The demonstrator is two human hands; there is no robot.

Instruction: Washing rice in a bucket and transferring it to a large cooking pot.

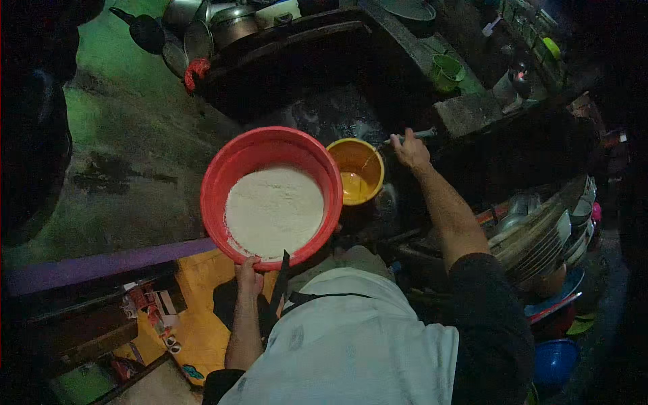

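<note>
My left hand (249, 276) grips the near rim of a round red plastic basin (215, 202). Inside the basin lies a wide bed of white, flour-like powder (276, 212). Just right of it is a yellow plastic bucket (377, 185), partly hidden by the basin's rim. Some liquid appears to lie at the bucket's bottom. On the right, my right hand (412, 153) has its fingers around a pale thin pipe or hose (428, 132). A thin stream runs from near it into the bucket.
Metal pots (234, 25) and a dark pan (147, 33) stand at the upper left. A green plastic container (447, 73) sits on a ledge. To the right, a dish rack (541, 243) holds dishes above a blue bowl (557, 362). A purple edge (111, 260) crosses the left.
</note>
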